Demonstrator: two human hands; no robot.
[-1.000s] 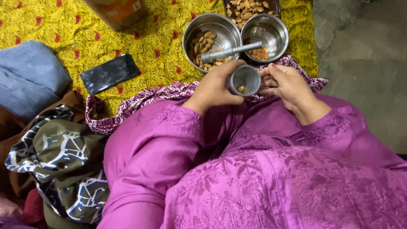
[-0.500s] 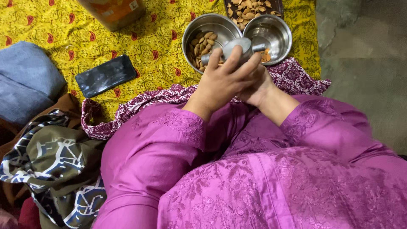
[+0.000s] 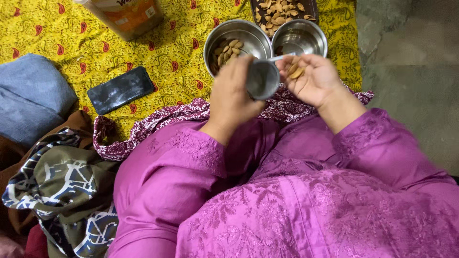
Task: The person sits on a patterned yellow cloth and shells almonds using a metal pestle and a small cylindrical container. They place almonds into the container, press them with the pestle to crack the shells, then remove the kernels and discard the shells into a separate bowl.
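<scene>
left hand (image 3: pixel 233 93) grips a small steel cup (image 3: pixel 262 79), tilted toward the open right hand (image 3: pixel 313 79) cupping almond pieces (image 3: pixel 295 72); below, a yellow patterned cloth (image 3: pixel 71 43) with two steel bowls (image 3: pixel 239 36), beside grey concrete floor (image 3: pixel 411 62)

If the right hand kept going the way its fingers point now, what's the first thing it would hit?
The right hand, palm up with a nut piece on it, points up-left toward the small steel cup in the left hand. Probably the cup's rim first; past that, the steel bowl of almonds. Depth is unclear.
</scene>
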